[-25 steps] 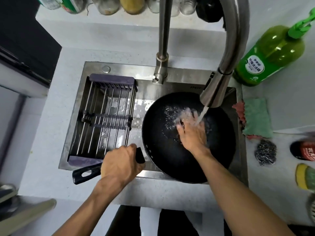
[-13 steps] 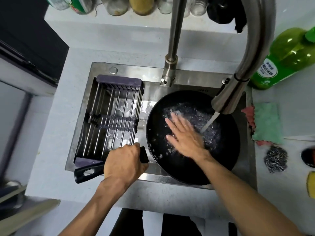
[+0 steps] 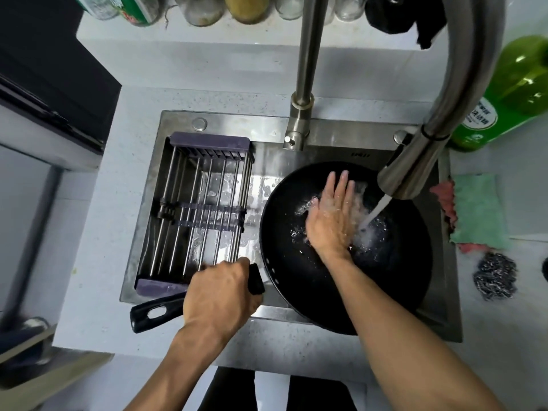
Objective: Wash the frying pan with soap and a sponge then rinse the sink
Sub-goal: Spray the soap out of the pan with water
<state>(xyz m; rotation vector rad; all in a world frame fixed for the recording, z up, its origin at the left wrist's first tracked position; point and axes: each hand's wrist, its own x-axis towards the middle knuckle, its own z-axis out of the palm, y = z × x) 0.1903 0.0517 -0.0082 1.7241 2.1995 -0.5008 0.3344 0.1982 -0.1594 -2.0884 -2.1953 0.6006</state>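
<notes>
The right hand (image 3: 332, 221) has slid up the frying pan (image 3: 394, 262), flat and spread under running water, while the left hand (image 3: 219, 295) grips the handle (image 3: 154, 314); soap, sponge and sink rinse look undone.

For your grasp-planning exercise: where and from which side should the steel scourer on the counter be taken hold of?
Pinch the scourer across its middle, coming straight down from above. It is a loose, roundish wire wad lying on the counter right of the sink, with no handle, so any pair of opposite sides should do. The cloth lies just behind it, so keep the fingers short of that.
</notes>
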